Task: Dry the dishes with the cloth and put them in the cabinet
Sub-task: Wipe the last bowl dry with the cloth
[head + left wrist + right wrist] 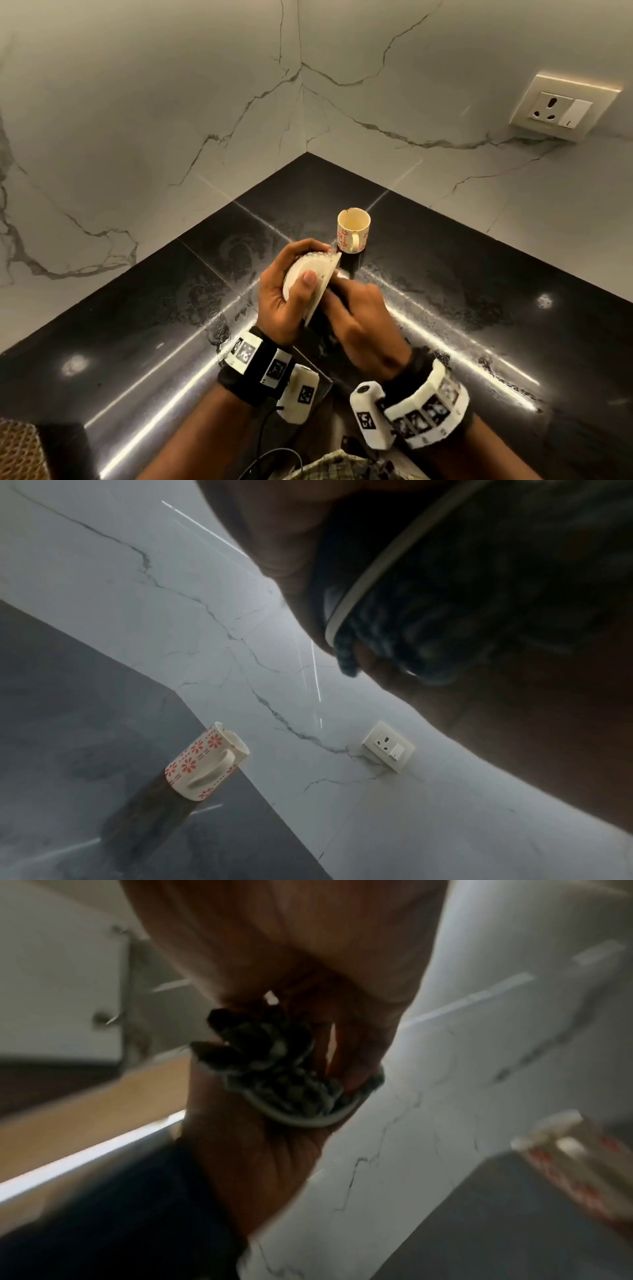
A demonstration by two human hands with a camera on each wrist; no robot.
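Note:
A small white saucer [317, 274] stands on edge above the black counter, gripped by my left hand [306, 269] with the thumb on its back and the fingers over its rim. My right hand [347, 296] holds a dark bunched cloth [274, 1069] pressed into the saucer's inner face; the saucer's rim [298, 1121] curves round the cloth. In the left wrist view the rim [377, 561] and the cloth [428, 615] lie close to the lens. A cream cup [352, 233] with red flowers stands upright on the counter just behind the hands, its handle towards me.
The black glossy counter [462, 281] runs into a corner of two marble walls. A wall socket [561, 109] sits at the upper right. White cabinet doors [61, 988] with knobs show overhead in the right wrist view. A woven basket [17, 448] is at the bottom left.

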